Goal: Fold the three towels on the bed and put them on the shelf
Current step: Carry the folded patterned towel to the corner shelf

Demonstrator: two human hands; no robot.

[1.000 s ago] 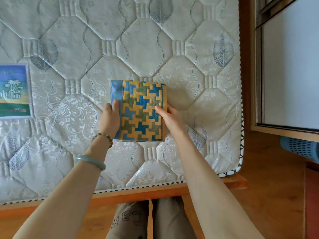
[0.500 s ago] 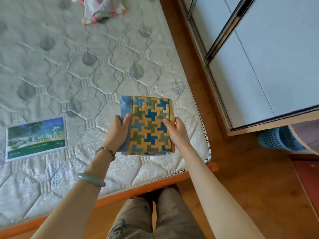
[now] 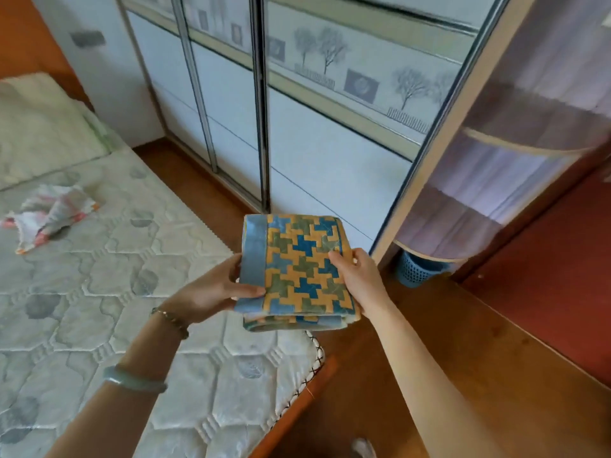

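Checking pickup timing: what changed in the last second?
The folded patterned towel went from lying flat on the mattress to lifted clear of it, carried right toward the corner shelf. Left hand and right hand moved from resting at its sides to gripping them. The fold is unchanged.

A wardrobe (image 3: 330, 160) with sliding doors printed with bare trees stands along the wooden floor (image 3: 463, 375). A blue basket (image 3: 418, 271) sits by its end.
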